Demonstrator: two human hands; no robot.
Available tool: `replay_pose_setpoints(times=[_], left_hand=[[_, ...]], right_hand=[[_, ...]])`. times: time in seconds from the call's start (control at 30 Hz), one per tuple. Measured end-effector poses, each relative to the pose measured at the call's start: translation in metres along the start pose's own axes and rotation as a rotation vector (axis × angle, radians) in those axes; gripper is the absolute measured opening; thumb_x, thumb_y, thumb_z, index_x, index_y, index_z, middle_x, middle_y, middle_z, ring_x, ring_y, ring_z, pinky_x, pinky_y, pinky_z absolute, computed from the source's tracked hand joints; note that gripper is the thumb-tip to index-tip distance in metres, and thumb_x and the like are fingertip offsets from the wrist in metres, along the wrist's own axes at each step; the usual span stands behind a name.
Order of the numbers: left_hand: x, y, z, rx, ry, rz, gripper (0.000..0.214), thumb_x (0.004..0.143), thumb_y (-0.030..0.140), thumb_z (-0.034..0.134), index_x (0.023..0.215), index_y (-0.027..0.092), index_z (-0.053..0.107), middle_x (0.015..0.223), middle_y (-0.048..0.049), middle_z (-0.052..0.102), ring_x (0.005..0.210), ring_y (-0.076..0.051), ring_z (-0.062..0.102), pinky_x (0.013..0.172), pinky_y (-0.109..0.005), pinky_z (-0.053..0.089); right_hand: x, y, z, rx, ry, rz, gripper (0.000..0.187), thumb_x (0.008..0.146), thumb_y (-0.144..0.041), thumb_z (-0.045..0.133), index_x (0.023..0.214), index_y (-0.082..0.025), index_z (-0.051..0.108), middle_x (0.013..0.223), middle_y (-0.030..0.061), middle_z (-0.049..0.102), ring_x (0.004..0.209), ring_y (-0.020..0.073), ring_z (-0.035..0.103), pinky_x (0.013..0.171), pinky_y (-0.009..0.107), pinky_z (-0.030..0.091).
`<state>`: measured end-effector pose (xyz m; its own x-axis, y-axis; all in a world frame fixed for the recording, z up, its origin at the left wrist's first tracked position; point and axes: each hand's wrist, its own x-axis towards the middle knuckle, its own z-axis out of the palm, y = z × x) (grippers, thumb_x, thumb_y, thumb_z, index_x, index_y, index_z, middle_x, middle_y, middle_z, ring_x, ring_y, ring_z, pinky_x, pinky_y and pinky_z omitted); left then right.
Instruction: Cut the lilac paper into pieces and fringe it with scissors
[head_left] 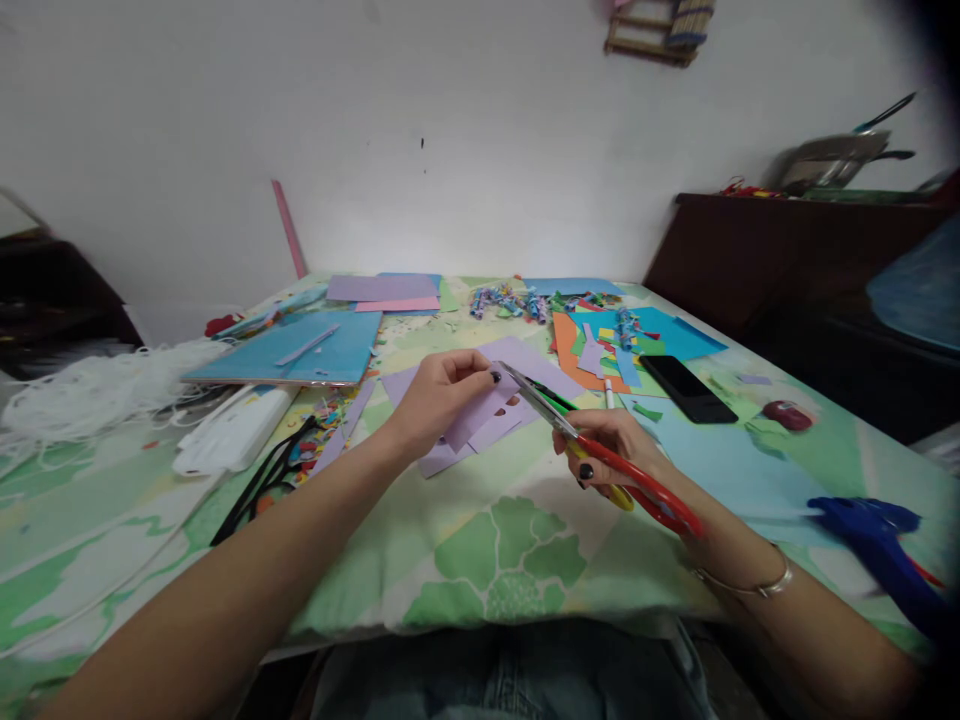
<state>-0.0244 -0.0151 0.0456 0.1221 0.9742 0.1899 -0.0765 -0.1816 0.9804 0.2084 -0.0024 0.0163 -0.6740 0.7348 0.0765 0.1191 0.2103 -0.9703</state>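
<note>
My left hand [439, 395] pinches a small folded piece of lilac paper [487, 415] just above the table. My right hand [607, 445] grips red-handled scissors [600, 455], whose metal blades point up and left and meet the paper's right edge. More lilac sheets [525, 360] lie under and behind the held piece. A bangle sits on my right wrist.
A green patterned cloth [495, 540] covers the table. A blue card sheet [292, 350] lies at left, coloured paper scraps [600, 340] at the back right, a black phone [686, 388] to the right, a blue glue gun [877, 540] at far right, and white cord [90, 395] at far left.
</note>
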Motion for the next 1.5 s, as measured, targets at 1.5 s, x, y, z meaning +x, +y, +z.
replay_pose_setpoints(times=[1.5], left_hand=[[-0.0006, -0.0025, 0.0018, 0.070, 0.124, 0.041, 0.011, 0.070, 0.024, 0.063, 0.066, 0.016, 0.057, 0.058, 0.0016, 0.061, 0.041, -0.006, 0.046, 0.036, -0.018, 0.029]], right_hand=[[0.0003, 0.0014, 0.0058, 0.078, 0.042, 0.021, 0.025, 0.061, -0.028, 0.071, 0.080, -0.015, 0.061, 0.050, -0.0034, 0.056, 0.036, 0.0061, 0.042, 0.033, 0.015, 0.034]])
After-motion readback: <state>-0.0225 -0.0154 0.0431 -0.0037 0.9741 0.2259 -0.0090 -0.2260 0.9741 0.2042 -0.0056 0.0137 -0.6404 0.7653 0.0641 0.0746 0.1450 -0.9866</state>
